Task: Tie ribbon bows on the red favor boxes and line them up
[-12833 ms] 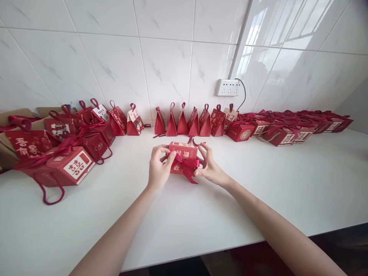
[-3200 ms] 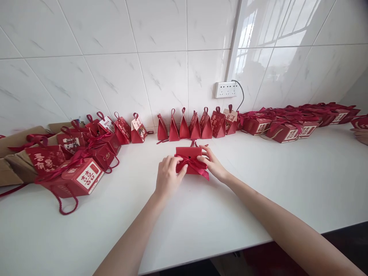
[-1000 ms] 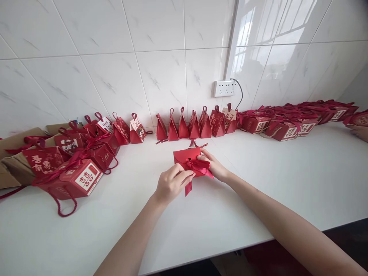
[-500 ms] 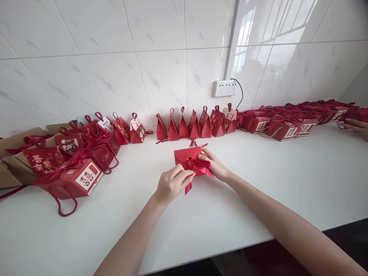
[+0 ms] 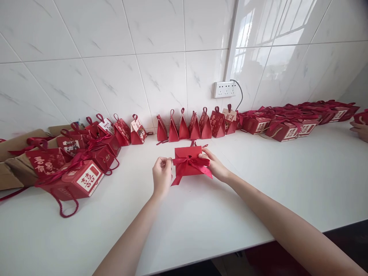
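A small red gift box [image 5: 188,152] with a flap stands on the white table in front of me. A red ribbon bow [image 5: 191,165] is tied across its front, with tails hanging at both sides. My left hand [image 5: 163,174] pinches the left loop of the bow between thumb and fingers, just left of the box. My right hand [image 5: 213,165] grips the box's right side, its fingertips at the edge beside the bow's right loop. Part of the right fingers is hidden by the box and the ribbon.
Small red triangular boxes [image 5: 194,128] line the tiled wall. Larger red boxes with ribbons [image 5: 283,130] crowd the back right, and more red boxes [image 5: 82,180] lie at the left by brown cardboard [image 5: 17,165]. Another person's hand [image 5: 359,130] holds something red at the right edge.
My left hand has moved left from the box's front, drawing the bow's left loop outward. The bow now spreads across the box. My right hand stays in place.
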A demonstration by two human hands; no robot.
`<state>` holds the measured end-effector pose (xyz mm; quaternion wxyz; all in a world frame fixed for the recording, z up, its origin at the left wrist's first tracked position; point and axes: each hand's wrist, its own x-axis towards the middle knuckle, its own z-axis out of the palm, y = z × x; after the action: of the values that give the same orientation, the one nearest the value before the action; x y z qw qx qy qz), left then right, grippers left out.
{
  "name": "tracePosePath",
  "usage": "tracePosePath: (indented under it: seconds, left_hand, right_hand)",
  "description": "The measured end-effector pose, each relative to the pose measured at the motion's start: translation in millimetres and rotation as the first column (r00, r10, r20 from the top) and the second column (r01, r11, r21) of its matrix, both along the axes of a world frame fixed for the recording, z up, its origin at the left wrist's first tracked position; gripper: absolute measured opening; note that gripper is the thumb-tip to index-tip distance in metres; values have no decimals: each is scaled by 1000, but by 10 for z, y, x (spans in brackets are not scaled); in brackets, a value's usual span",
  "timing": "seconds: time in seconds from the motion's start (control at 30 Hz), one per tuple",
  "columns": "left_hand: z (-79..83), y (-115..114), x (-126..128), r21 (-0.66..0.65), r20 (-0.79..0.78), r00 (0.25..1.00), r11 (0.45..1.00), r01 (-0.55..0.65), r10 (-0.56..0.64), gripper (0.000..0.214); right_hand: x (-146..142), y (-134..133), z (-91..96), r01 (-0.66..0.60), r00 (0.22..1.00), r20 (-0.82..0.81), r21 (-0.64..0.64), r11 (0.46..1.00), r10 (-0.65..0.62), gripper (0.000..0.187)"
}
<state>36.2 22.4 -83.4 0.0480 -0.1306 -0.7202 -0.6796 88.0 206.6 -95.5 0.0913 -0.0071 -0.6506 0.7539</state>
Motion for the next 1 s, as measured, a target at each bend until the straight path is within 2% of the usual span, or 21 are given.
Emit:
tracePosePath:
  seconds: [0.07,0.13,0.2,0.3,0.4,0.5,0.63,0.77,0.83,0.9,0.93,1.0]
  left_hand:
    - [-42,-14,-96,21,157,988,1000,4,-7,24]
    - [-88,-26,-164,27,193,981,1000,0,-5,22]
    - [-120,-31,-192,25,199,980,1000,3,-8,24]
    - [-132,-26,-179,8,211,977,1000,24,-25,27]
    - [-117,-13,-149,-9,223,974,999,42,-39,29]
    - [-106,0,-136,-35,225,974,998,51,-42,29]
    - [-115,1,-151,-121,222,974,990,71,-43,28]
    - [-134,-21,-171,-171,224,973,980,97,-57,29]
    - [-138,-28,-161,-199,180,981,974,110,-74,29]
    - [-133,-24,-140,-217,118,988,969,119,-95,28]
    - [-127,-20,-131,-226,100,989,966,125,-104,27]
    - [-111,-13,-125,-253,95,989,958,135,-114,27]
  right_hand:
    - [6,-10,15,2,1000,-3,-24,1000,-2,46]
    - [19,-21,49,-13,1000,-3,-94,995,13,42]
    - [36,-27,98,-47,998,34,-221,974,56,41]
    - [73,-23,179,-124,984,63,-441,889,168,50]
    - [116,-23,241,-227,969,-38,-530,817,245,62]
    - [155,-29,264,-294,950,-61,-508,810,307,68]
    - [186,-4,244,-320,931,-19,-522,791,364,64]
    - [196,5,223,-337,930,-23,-456,824,368,64]
    - [203,-32,238,-294,954,-61,-356,887,292,67]
    - [224,-90,279,-147,983,-142,-194,970,120,66]
    - [246,-117,309,-50,979,-200,-111,993,27,64]
    - [324,-143,376,120,944,-311,8,993,-112,58]
